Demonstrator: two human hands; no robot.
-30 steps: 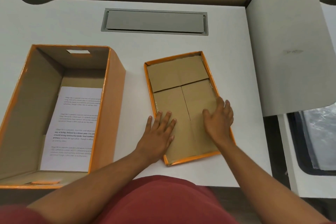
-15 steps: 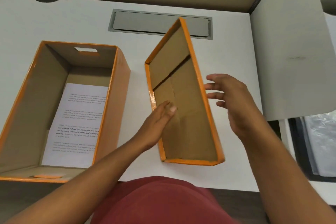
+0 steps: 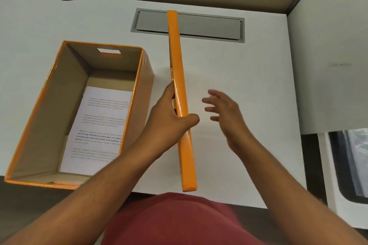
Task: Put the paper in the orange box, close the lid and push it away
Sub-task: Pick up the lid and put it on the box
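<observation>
Orange box (image 3: pixel 49 109): open on the white desk (image 3: pixel 249 77), at my left; printed paper (image 3: pixel 99 125) flat on its floor. Lid (image 3: pixel 180 93): held edge-on, upright, right of the box, my left hand (image 3: pixel 169 123) clasped around its rim. My right hand (image 3: pixel 225 113): fingers spread, empty, just beside the lid, not touching.

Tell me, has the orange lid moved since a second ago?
Yes. The lid lay flat on the desk, short of the grey hatch. Now the left hand holds it on edge, its far end across the hatch.
</observation>
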